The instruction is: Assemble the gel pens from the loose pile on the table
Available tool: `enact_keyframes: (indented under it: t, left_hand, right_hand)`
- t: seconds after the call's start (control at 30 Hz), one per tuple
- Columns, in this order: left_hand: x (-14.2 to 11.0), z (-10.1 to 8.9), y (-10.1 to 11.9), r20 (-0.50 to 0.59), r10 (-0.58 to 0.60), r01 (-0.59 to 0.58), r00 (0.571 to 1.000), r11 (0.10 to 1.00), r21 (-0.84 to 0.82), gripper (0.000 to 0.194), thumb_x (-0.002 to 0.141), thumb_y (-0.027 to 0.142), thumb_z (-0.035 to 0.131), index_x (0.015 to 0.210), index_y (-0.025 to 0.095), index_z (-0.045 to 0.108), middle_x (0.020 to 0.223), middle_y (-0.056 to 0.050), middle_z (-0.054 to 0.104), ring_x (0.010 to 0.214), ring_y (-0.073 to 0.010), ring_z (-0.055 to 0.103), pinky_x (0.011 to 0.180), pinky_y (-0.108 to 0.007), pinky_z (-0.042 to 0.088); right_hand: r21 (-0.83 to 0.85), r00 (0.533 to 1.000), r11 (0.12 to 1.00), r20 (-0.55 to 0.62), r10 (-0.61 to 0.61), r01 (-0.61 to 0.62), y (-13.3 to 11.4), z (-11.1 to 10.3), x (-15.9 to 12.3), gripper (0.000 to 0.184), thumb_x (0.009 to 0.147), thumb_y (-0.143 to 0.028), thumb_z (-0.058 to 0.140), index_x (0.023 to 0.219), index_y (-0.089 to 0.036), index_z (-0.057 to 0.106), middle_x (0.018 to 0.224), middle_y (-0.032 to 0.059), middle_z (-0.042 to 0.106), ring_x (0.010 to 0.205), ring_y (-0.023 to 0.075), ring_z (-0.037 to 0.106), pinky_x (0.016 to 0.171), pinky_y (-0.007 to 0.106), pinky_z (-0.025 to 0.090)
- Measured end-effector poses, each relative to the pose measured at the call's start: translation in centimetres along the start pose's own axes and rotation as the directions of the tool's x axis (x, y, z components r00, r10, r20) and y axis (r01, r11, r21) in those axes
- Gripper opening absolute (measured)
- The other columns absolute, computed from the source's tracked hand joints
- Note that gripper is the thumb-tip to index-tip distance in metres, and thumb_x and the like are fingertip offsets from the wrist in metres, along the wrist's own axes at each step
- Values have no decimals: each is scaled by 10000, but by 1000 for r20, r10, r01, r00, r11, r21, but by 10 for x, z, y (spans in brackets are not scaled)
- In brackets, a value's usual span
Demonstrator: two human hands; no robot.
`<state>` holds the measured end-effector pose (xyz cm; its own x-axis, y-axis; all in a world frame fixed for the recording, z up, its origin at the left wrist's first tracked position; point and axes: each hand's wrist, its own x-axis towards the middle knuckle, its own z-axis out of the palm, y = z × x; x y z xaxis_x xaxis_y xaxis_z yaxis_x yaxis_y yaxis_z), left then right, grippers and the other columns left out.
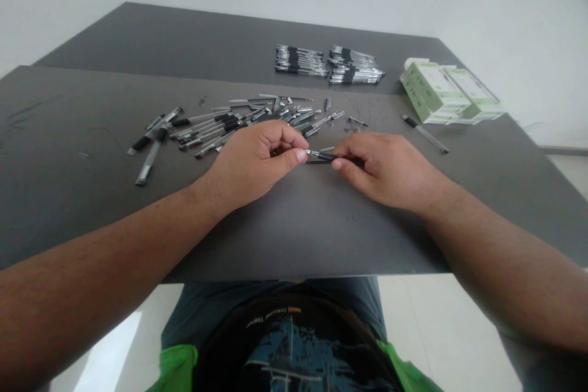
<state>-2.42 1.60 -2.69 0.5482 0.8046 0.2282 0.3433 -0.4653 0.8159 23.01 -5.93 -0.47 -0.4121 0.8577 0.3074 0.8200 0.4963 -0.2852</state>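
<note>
A pen (322,155) with a dark grip section spans the gap between my hands, just above the table near the middle. My left hand (255,162) pinches its silvery end between thumb and forefinger. At the other end, the thumb and fingers of my right hand (386,165) close around the dark part, hiding the rest of it. Right beyond my left hand lies a loose pile of pens and pen parts (215,125), clear barrels with black grips. A thin refill (316,162) seems to lie just under the held pen.
Two groups of lined-up pens, one at the left (299,61) and one at the right (356,66), lie farther back. Green and white boxes (436,95) stand at the right, with a single pen (425,133) before them. Small parts (357,121) are scattered on the grey table (294,226).
</note>
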Motion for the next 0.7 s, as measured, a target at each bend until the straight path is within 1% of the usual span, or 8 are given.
enact_keyframes:
  t: [0.1,0.27,0.37,0.5,0.6,0.7]
  left_hand:
    - [-1,1,2,9,13,-14,1000,1000,20,156,920,351,755,1014,238,803,812,2,789,754,-175,716,709,-294,551]
    - [-4,0,5,11,35,-36,999,992,118,154,924,357,747,1012,250,815,857,3,812,779,-182,728,722,-307,527]
    - [-5,0,6,11,38,-39,999,990,135,151,929,356,742,1009,251,815,868,6,818,787,-183,733,731,-311,522]
    - [-4,0,6,14,44,-45,999,987,152,147,932,355,742,1003,248,814,859,10,815,778,-180,733,729,-308,514]
    - [-3,-1,6,43,37,-44,998,984,174,146,939,368,737,979,251,815,840,10,808,757,-180,719,712,-303,507]
    - [-4,-1,6,69,61,-74,996,977,199,133,940,352,723,947,254,813,801,15,785,719,-172,690,694,-297,496]
  right_hand:
    - [5,1000,1000,6,-11,11,-1,1,0,166,1028,-307,618,1014,-206,749,836,49,750,740,217,640,703,333,419]
    - [12,999,1000,29,-15,14,-2,3,-1,157,1035,-307,625,1021,-206,744,845,52,753,752,221,650,706,332,414]
    - [7,999,1000,34,-26,25,-2,3,-1,165,1046,-303,615,1029,-201,745,856,56,756,766,221,658,710,331,414]
    - [-5,999,999,39,-35,35,-3,1,-1,162,1046,-292,608,1028,-203,742,861,56,760,761,220,654,706,331,417]
    - [-6,998,999,47,-41,42,-3,0,-1,168,1054,-315,613,1031,-208,740,872,60,766,769,226,659,714,335,434]
    - [-9,997,998,48,-54,54,-3,0,-2,185,1063,-322,604,1038,-206,746,882,65,769,782,229,672,724,337,450]
